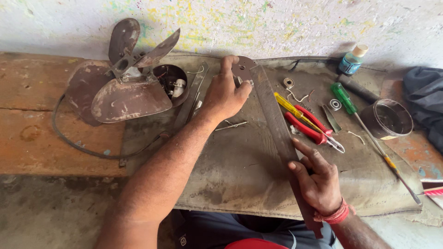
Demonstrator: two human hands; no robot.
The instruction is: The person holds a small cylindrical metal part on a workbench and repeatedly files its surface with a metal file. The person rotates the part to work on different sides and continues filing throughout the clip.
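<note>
Head view shows filing underway: left hand point(224, 94) pinches the round plate point(242, 69), right hand point(318, 182) grips the file point(277, 129), fan point(131, 78) unassembled.

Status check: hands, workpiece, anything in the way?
Left hand pins round metal plate. Right hand grips long flat file, laid against plate. Red-handled pliers beside file.

Both forearms are seen bare to the elbow; no sleeves, gloves or rings are worn. The left hand point(224, 94) is unadorned. Around the wrist of the right hand point(318, 182), a red thread band point(336, 214) is wound in several loops. At the lower edge, dark blue-grey clothing point(217, 230) and a red patch point(254, 243) are visible.
</note>
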